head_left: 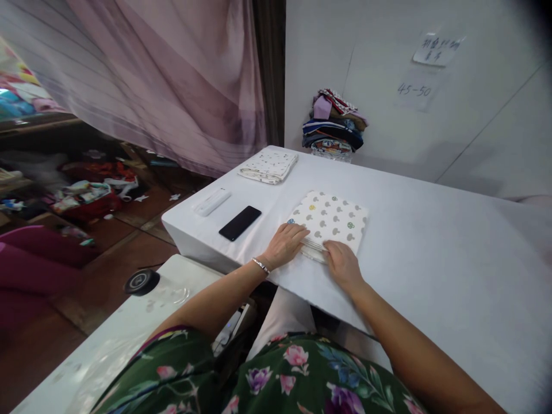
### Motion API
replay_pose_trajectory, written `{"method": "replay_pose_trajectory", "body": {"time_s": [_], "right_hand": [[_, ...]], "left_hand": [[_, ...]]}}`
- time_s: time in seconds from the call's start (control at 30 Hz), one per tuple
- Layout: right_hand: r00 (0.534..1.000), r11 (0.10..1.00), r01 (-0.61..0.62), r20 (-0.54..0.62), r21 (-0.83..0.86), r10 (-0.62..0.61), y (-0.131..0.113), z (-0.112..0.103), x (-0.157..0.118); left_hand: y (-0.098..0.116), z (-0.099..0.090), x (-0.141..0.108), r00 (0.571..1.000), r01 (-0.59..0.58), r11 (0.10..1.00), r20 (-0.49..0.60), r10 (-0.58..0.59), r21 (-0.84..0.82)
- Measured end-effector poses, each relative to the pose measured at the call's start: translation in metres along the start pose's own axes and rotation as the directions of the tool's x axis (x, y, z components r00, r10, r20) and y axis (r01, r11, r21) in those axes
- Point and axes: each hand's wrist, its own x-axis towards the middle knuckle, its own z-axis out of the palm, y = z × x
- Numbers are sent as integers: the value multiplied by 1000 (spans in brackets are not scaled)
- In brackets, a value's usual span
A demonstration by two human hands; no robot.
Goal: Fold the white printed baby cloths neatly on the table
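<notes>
A folded white cloth [334,215] with grey mushroom-like prints and a few coloured ones lies on the white table. At its near left corner, my left hand [284,244] grips the edge, fingers together over the top. My right hand [342,264] pinches the layered near edge between thumb and fingers; the fingertips underneath are hidden. Farther back on the table rests a second folded white cloth [271,165] with small dark prints. A black phone [240,223] lies to the left of my left hand, and a slim white case [213,202] is beyond it.
A stack of folded clothes [334,126] stands behind the table by the wall. To my left is a lower white surface [172,282] holding a round black object [142,282]. A pink sheer curtain [185,75] hangs at the back left, with cluttered boxes on the floor.
</notes>
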Motion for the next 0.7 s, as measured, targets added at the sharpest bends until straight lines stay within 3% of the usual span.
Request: {"method": "replay_pose_trajectory", "body": {"time_s": [0.27, 0.5, 0.7], "right_hand": [[995, 995, 93, 35, -30, -92, -4, -5, -3], [980, 986, 158, 132, -54, -150, -1, -7, -10], [957, 976, 214, 211, -46, -200, 7, -11, -7]], "left_hand": [[-10, 3, -5, 999, -30, 999, 32, 28, 38], [-14, -11, -11, 986, -111, 993, 121, 116, -48], [-25, -12, -12, 992, -103, 994, 82, 100, 38]]}}
